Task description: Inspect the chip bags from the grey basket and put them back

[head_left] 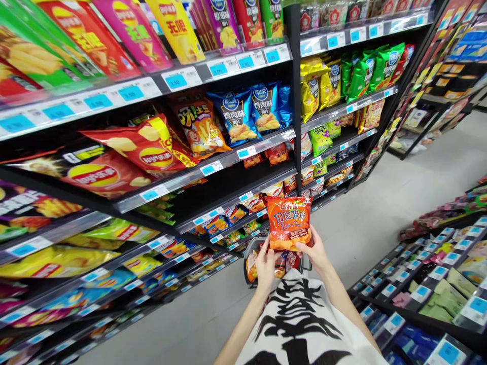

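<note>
I hold an orange-red bag of potato chips (289,223) upright in front of me with both hands. My left hand (265,268) grips its lower left corner with closed fingers. My right hand (315,252) grips the lower right edge, thumb across the front. Below the bag stands a shopping basket (251,247) with several snack packets inside, partly hidden by my hands. A white cloth with black lettering (304,319) hangs over my forearms.
Tall black shelves (213,167) full of snack bags with blue price tags line the left side. Lower shelves (437,284) with packets stand at the right. A grey floor aisle (380,213) runs ahead between them.
</note>
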Demonstrator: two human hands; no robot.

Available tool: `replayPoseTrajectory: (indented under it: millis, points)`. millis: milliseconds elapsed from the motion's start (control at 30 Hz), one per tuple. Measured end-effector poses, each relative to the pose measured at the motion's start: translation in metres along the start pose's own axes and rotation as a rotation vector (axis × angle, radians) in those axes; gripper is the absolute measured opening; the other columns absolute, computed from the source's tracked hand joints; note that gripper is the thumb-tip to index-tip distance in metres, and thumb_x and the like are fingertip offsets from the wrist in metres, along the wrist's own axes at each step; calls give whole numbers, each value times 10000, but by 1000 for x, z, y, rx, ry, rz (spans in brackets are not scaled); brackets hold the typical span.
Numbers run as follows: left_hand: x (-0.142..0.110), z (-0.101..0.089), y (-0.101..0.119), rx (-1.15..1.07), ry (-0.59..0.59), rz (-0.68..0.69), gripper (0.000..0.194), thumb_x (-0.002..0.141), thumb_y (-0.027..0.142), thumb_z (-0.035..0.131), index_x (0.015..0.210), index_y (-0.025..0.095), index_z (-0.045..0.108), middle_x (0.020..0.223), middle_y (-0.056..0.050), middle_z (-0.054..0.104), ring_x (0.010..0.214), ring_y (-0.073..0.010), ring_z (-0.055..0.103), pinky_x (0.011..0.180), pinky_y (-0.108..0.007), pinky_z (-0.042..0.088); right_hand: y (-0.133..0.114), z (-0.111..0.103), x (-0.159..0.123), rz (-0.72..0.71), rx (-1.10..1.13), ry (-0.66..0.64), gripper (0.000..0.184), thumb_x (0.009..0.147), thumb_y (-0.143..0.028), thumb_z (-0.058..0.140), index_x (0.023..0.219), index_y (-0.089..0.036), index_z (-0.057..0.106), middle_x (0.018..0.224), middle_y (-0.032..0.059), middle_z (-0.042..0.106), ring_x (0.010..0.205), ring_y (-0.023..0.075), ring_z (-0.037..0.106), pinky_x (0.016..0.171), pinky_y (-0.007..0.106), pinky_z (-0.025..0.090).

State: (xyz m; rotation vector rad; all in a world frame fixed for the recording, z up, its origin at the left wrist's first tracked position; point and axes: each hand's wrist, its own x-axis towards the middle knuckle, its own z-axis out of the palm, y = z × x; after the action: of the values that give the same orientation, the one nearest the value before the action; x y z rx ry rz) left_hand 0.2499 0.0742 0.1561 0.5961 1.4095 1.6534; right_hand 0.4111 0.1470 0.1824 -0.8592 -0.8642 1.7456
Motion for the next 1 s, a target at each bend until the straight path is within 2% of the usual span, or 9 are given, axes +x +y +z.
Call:
replayPoseTrajectory:
  millis: [167, 267, 467, 600, 733, 833, 1000]
  points:
    - [-3, 4, 6, -53, 9, -1, 743, 860, 653, 791, 1471, 247, 677, 1506, -144, 669, 1226, -307, 740, 993, -406, 646, 0, 0, 0, 0, 11, 0, 866, 652, -364, 995, 1393, -294, 551, 1052, 25, 767, 564, 123, 619, 432, 235, 501]
    - [-2, 3, 4, -87, -4, -9, 741, 856, 634, 807, 1479, 255, 669, 1558, -143, 627, 1305, -327, 697, 1016, -405, 634, 1, 0, 0, -1, 13, -2, 855, 652, -357, 998, 1383, -294, 558, 1057, 25, 765, 573, 126, 622, 432, 234, 503]
    - [-2, 3, 0, -114, -7, -36, 771, 859, 640, 803, 1490, 221, 656, 1610, -186, 566, 1273, -344, 712, 1010, -394, 629, 5, -3, 1, -16, 3, -5, 845, 677, -353, 990, 1389, -290, 538, 1054, 23, 760, 575, 124, 622, 439, 233, 509]
    - [-2, 5, 0, -149, -6, -40, 721, 874, 601, 809, 1469, 218, 669, 1602, -177, 576, 1201, -286, 748, 1015, -369, 621, 5, -4, 1, -22, 6, -16, 844, 693, -343, 986, 1398, -286, 528, 1038, 19, 759, 562, 118, 618, 434, 227, 505]
    - [0, 7, -3, -205, 13, -44, 708, 833, 582, 854, 1422, 218, 705, 1518, -167, 657, 1082, -235, 781, 964, -339, 635, 5, -4, 1, -25, 5, -2, 858, 681, -333, 997, 1400, -284, 532, 1033, 18, 766, 558, 117, 621, 441, 229, 514]
    - [0, 8, -4, -237, 24, -51, 686, 826, 563, 866, 1405, 227, 719, 1478, -154, 687, 1044, -219, 785, 931, -331, 645, 5, -3, 1, -19, -2, -1, 867, 680, -333, 998, 1410, -286, 534, 1042, 23, 771, 572, 122, 626, 445, 232, 525]
    - [-1, 7, -4, -253, 20, -45, 634, 863, 535, 847, 1405, 233, 720, 1486, -146, 683, 1063, -213, 785, 968, -339, 636, 7, -3, 1, -17, 9, 12, 888, 663, -328, 1004, 1419, -289, 541, 1070, 27, 770, 598, 125, 632, 450, 228, 529]
